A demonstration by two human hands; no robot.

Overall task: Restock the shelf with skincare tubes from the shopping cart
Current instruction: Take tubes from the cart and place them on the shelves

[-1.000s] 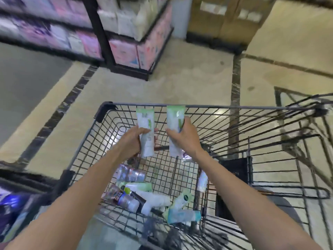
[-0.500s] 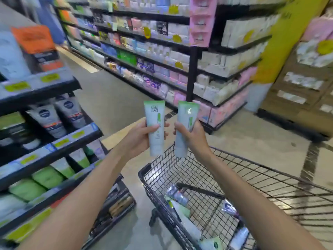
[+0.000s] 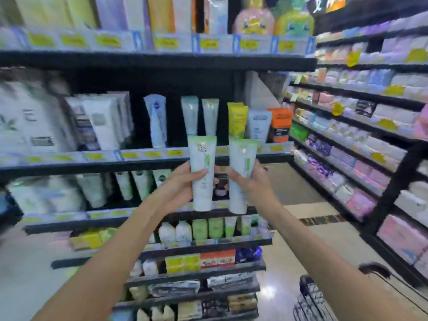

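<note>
One white-green tube (image 3: 202, 174) is gripped upright in the left hand (image 3: 178, 189), another tube (image 3: 240, 177) in the right hand (image 3: 253, 179), before the shelf (image 3: 148, 164).

Held up side by side before the shelf unit (image 3: 148, 63): left tube (image 3: 202, 174) in the left hand (image 3: 178, 188), right tube (image 3: 240, 177) in the right hand (image 3: 252, 181), close but apart. Behind them, standing tubes (image 3: 199, 114) on the middle shelf. Low at right, the shopping cart (image 3: 310, 300). Farther right, across the aisle, another shelving run (image 3: 361, 126).
</note>
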